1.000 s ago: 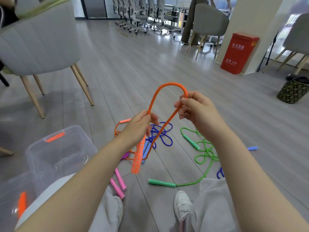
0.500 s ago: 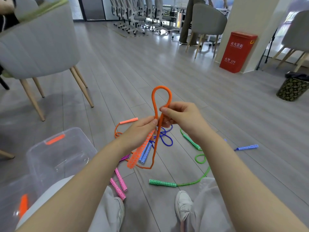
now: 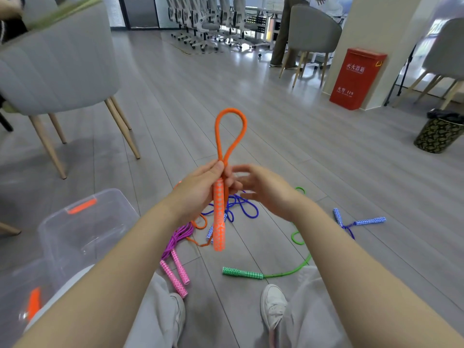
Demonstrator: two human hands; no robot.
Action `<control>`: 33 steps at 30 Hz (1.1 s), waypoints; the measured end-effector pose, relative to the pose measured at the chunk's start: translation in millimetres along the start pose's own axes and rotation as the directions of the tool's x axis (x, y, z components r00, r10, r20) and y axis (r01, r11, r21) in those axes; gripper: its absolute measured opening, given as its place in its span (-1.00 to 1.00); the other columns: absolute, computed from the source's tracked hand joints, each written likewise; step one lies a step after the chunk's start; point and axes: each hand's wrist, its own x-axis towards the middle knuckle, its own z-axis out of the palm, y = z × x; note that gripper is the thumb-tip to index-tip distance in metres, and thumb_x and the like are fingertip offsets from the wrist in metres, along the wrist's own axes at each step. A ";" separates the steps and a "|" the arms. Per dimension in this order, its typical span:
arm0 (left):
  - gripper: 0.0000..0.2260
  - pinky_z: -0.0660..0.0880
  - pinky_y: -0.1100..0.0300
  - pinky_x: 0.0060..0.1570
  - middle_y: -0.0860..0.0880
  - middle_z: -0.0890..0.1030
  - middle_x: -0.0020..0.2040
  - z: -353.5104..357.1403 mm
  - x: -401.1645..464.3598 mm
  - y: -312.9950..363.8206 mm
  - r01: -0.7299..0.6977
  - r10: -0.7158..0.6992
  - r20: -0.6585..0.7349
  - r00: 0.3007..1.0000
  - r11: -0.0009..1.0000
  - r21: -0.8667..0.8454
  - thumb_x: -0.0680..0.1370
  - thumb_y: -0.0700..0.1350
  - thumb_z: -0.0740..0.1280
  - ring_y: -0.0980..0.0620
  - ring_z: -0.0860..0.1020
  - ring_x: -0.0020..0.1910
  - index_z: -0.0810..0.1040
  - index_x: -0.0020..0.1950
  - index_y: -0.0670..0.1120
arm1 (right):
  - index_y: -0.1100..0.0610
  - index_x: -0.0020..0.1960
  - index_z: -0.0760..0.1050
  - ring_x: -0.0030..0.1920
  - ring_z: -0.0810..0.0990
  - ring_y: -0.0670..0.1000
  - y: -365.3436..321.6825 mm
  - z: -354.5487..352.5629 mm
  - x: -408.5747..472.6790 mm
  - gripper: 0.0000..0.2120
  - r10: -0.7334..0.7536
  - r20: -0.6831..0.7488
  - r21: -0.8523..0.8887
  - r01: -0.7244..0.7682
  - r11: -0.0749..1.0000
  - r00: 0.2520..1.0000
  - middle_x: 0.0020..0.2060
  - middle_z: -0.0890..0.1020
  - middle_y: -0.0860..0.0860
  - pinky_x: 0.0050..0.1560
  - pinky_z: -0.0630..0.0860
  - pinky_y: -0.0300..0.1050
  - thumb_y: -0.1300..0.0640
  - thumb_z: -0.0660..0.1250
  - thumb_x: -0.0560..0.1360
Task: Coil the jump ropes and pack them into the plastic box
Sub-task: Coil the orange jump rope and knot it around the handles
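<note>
Coiling the orange rope (image 3: 229, 131): left hand (image 3: 200, 189) grips handle and loop; right hand (image 3: 263, 189), fingers loose, must likely gather the next loop.

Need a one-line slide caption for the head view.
Left hand grips orange jump rope with loop upright; right hand open beside it.

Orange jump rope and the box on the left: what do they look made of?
Orange jump rope: the cord looks like smooth matte plastic or rubber, since its loop stands up stiffly above the left hand; the handle shows a printed diamond pattern, material unclear. Plastic box: clear, glossy hard plastic, see-through with reflections, and an orange latch.
</note>
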 end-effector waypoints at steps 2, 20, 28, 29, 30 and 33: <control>-0.74 0.52 0.13 0.00 -0.02 0.43 -0.32 -3.6 -1.4 5.1 -0.005 0.006 0.008 1.000 0.986 -0.164 0.67 -0.08 0.02 -0.06 0.53 -0.16 0.40 -0.12 -0.12 | -0.08 0.26 0.48 0.06 0.63 -0.15 147.8 -20.7 130.8 -0.60 -0.024 0.088 -0.090 0.032 0.995 0.996 0.00 0.67 0.00 -0.11 0.61 -0.31 -0.24 0.27 0.51; -0.74 0.34 0.31 -0.48 0.09 0.36 -0.47 -70.1 1.4 27.5 -0.136 0.072 -0.530 0.845 0.987 -0.083 0.69 -0.09 0.04 0.16 0.30 -0.53 0.37 -0.17 -0.05 | 0.18 -0.13 0.59 -0.31 0.38 -0.01 -119.1 -14.6 -115.4 -0.73 -0.195 -0.316 -0.681 -0.079 0.728 0.928 -0.35 0.45 0.04 -0.29 0.32 -0.13 -0.03 0.34 0.54; -0.75 0.47 0.23 -0.29 -0.03 0.57 -0.25 -31.0 -2.0 8.2 0.106 -0.018 -0.349 0.937 0.966 0.236 0.68 -0.13 0.09 0.12 0.43 -0.41 0.49 -0.10 -0.10 | 0.10 -0.03 0.64 -0.34 0.38 -0.14 -128.0 33.0 -113.3 -0.78 -0.239 -0.197 -0.437 0.133 0.889 0.951 -0.37 0.46 -0.14 -0.21 0.34 -0.20 0.14 0.22 0.61; -0.76 0.49 0.22 -0.26 -0.03 0.62 -0.22 -27.3 -2.3 7.1 0.113 -0.029 -0.323 0.946 0.963 0.243 0.68 -0.13 0.10 0.11 0.46 -0.39 0.51 -0.09 -0.10 | 0.09 -0.04 0.64 -0.35 0.38 -0.17 -127.5 40.3 -110.8 -0.79 -0.250 -0.177 -0.431 0.153 0.889 0.952 -0.39 0.47 -0.17 -0.22 0.33 -0.23 0.13 0.23 0.60; -0.76 0.51 0.22 -0.24 -0.04 0.65 -0.19 -23.4 -2.6 5.9 0.127 -0.049 -0.293 0.955 0.959 0.253 0.68 -0.12 0.10 0.09 0.49 -0.36 0.52 -0.08 -0.11 | 0.06 -0.05 0.64 -0.36 0.37 -0.17 -126.5 46.8 -108.6 -0.81 -0.263 -0.158 -0.434 0.172 0.884 0.952 -0.41 0.48 -0.18 -0.23 0.33 -0.24 0.13 0.25 0.60; -0.76 0.53 0.22 -0.22 -0.06 0.68 -0.14 -10.2 -5.6 4.7 0.193 -0.140 -0.210 0.968 0.946 0.261 0.68 -0.13 0.11 0.08 0.55 -0.30 0.54 -0.01 -0.15 | 0.05 -0.06 0.59 -0.37 0.35 -0.11 -121.0 63.6 -103.6 -0.90 -0.312 -0.104 -0.473 0.229 0.851 0.945 -0.42 0.46 -0.10 -0.30 0.31 -0.21 0.17 0.31 0.57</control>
